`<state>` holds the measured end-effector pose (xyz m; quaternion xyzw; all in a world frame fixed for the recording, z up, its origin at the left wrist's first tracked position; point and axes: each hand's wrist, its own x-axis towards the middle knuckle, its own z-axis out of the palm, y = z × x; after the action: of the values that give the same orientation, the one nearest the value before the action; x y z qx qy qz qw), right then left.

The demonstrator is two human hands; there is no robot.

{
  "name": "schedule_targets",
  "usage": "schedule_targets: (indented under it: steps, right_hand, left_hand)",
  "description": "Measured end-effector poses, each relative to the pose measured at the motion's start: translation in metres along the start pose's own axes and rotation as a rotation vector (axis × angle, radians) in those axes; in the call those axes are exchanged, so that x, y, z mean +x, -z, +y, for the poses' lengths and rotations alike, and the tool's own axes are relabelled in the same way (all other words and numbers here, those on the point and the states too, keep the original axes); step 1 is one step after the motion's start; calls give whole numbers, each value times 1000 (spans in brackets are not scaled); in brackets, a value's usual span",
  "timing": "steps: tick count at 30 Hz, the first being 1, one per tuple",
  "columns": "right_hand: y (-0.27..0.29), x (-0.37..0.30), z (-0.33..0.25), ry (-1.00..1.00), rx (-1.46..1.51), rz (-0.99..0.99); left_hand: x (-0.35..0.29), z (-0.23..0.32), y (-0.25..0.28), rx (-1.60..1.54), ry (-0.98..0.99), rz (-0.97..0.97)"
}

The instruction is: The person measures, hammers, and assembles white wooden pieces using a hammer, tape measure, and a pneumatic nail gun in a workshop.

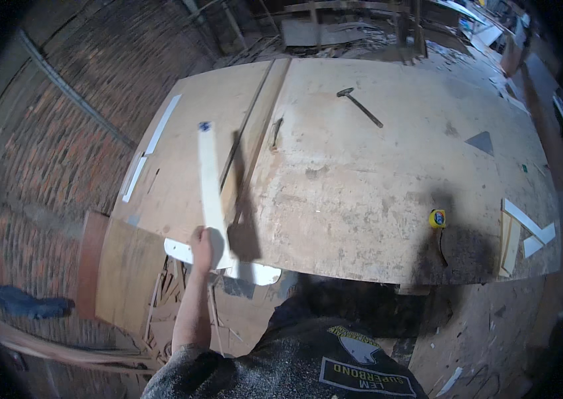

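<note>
My left hand (202, 249) is closed around a long white strip (209, 179) near its lower end, at the table's near edge. A dark blue mark or piece shows at the strip's far tip. Crossing under or against its near end is a shorter white piece with rounded ends (259, 273), so the two form a T shape. Whether they are joined I cannot tell. My right hand is out of sight. To the right, a yellow tape measure (437, 218) lies on the wooden table (354, 199), and a hammer (361, 108) lies farther back.
A raised wooden ledge (255, 126) runs across the table beside the strip. White strips lie along the left edge (163, 124) and at the right (527, 220). A dark triangular piece (480, 142) rests at the back right. A brick wall (75, 133) stands left; wood scraps (168, 299) lie below.
</note>
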<state>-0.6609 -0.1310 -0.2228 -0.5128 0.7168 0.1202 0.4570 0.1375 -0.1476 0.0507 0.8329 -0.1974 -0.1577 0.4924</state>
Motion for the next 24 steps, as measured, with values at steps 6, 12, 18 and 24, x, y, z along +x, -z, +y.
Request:
schedule_targets:
  steps: [6,12,18,24]
  right_hand:
    - [-50,0,-45,25,99,220]
    - [-67,-93,-146,-205,350,262]
    - [-176,-164,-161,-160,-107,-65]
    - [-204,-208,-158,-349,234,-116]
  left_hand:
    - [158,-131,170,311,-121,14]
    - [235,-125,155,816,-421,332]
    - [205,-42,161,895,-698,622]
    - [69,-36,26,310,-864,85]
